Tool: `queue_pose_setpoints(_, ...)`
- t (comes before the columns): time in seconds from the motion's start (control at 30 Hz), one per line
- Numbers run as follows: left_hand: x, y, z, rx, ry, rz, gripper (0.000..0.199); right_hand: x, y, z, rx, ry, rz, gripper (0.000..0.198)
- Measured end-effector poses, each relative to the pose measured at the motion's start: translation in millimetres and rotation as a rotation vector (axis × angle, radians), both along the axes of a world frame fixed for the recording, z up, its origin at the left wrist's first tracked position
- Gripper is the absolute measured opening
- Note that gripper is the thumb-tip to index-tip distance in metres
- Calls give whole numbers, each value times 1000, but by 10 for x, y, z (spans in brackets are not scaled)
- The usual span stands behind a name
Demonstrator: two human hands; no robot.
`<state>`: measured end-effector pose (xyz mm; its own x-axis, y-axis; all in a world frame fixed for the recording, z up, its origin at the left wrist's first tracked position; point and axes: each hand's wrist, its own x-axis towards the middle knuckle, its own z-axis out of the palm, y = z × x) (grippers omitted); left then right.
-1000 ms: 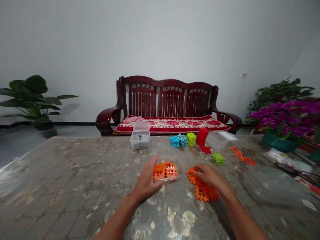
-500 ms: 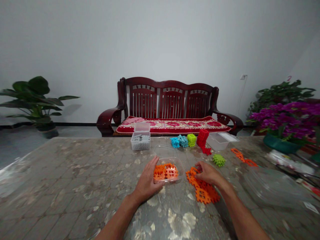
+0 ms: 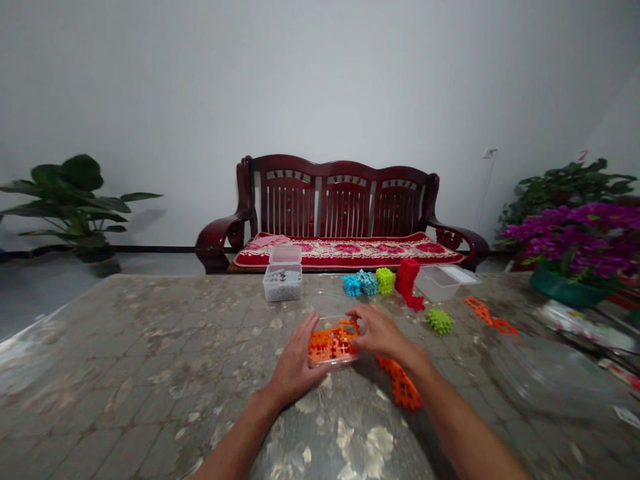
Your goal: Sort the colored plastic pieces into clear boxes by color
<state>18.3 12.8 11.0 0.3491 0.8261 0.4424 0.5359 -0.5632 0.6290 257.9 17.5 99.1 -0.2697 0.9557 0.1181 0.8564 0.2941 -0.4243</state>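
A clear plastic box with orange interlocking building pieces in it stands on the table. My left hand grips its left side, thumb along the near edge and fingers along the far-left side. At the box's right side, my right hand pinches an orange building piece over the opening. The fingertips partly cover that piece. More orange flat pieces lie on the table under my right wrist, partly hidden by the forearm.
Behind the box are its clear lid, a lidded box of grey pieces, and blue, green and red blocks. To the right lie a green piece, orange pieces, a clear container and a flower pot.
My right hand has moved left from the loose orange pieces to the box, bringing an orange building piece with it. My left hand has stayed on the box.
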Motion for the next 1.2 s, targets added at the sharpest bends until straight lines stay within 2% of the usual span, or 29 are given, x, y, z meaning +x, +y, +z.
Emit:
queue_pose_setpoints(0.2, -1, 15, -8, 8, 7, -16, 89, -3, 79, -96, -6, -94, 53, 55)
queue_pose_setpoints(0.47, -4, 18, -16, 17, 11, -13, 88, -16, 91, -134, 22, -164, 49, 27)
queue_pose_setpoints(0.77, 7, 8, -9, 18, 6, -9, 88, -52, -35, -95, 41, -195, 57, 31)
queue_pose_setpoints(0.87, -1, 9, -5, 17, 9, -9, 87, 78, -53, -62, 59, -95, 18, 29)
queue_pose_setpoints(1.0, -14, 13, -4, 8, 23, -15, 88, 425, -103, -64, 52, 49, -144, 31)
queue_pose_setpoints(1.13, -13, 19, -16, 19, 25, -8, 87, 684, -250, -153, -45, -28, -242, 36)
queue_pose_setpoints(1.2, -12, 22, -22, 31, 22, 0, 87, 701, -337, -212, -82, -112, -252, 47)
